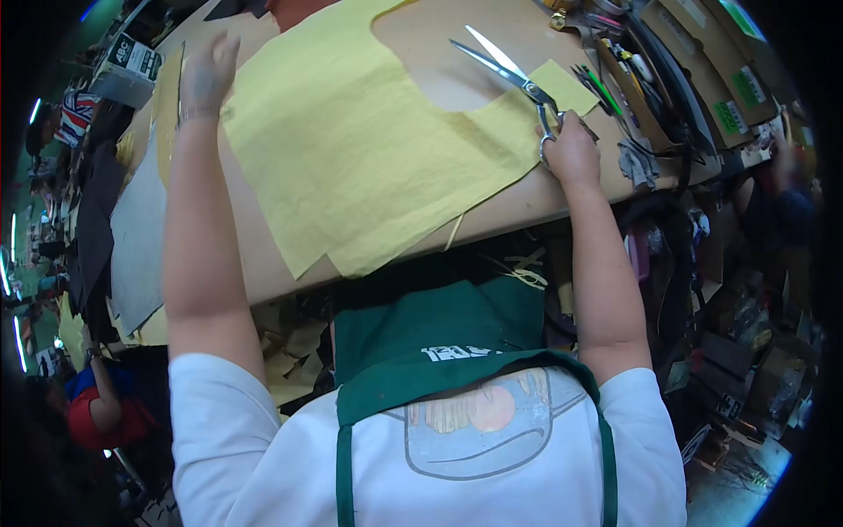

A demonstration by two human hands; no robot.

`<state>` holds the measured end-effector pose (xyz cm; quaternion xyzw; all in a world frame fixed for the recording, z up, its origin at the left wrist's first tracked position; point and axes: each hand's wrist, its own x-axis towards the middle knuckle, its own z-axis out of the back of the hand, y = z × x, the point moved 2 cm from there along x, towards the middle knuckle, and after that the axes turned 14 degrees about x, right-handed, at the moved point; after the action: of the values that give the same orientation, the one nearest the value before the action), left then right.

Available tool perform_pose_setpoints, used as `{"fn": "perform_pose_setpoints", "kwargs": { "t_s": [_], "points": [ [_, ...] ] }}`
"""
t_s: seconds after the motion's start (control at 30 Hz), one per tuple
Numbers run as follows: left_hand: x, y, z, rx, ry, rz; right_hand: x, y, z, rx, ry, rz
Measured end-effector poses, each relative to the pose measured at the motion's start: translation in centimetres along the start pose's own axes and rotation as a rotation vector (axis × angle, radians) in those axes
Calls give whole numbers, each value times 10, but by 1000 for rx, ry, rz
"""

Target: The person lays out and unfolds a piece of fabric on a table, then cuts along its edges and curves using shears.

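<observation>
A large yellow sheet [351, 149], of cloth or thin leather, lies over the table with a deep curved cut-out in its far side. My right hand [575, 151] has its fingers through the handles of a pair of metal scissors [524, 83]. The blades are apart and point up and left, above the cut-out and the sheet's narrow right arm. At the sheet's far left edge is my left hand [209, 75], raised and blurred; its fingers are too smeared to read. A thin yellow strip [456, 232] hangs at the near table edge.
Green and dark pens [604, 90] lie right of the scissors, beside cardboard boxes [716, 70] and a grey rag [638, 164]. Grey sheet material [139, 237] hangs at the left. Yellow offcuts [527, 268] are below the table edge. Other people [92, 413] are at far left and right.
</observation>
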<state>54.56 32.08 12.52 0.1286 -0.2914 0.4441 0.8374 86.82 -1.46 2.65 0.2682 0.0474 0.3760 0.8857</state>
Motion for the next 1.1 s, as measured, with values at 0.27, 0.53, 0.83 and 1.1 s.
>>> {"fn": "perform_pose_setpoints", "kwargs": {
  "t_s": [0.27, 0.53, 0.83, 1.1],
  "points": [
    [-201, 24, -5, -53, 409, 437, 0, -6, -5, -18, -15, 14],
    [-194, -15, -10, -74, 342, 553, -15, -13, -10, 118, -155, 81],
    [-193, -21, -10, 246, 274, 480, -14, -22, -13, 161, -233, 112],
    [-181, -5, -32, -47, 377, 450, -52, -9, 4, 278, -171, -8]
  ]
}}
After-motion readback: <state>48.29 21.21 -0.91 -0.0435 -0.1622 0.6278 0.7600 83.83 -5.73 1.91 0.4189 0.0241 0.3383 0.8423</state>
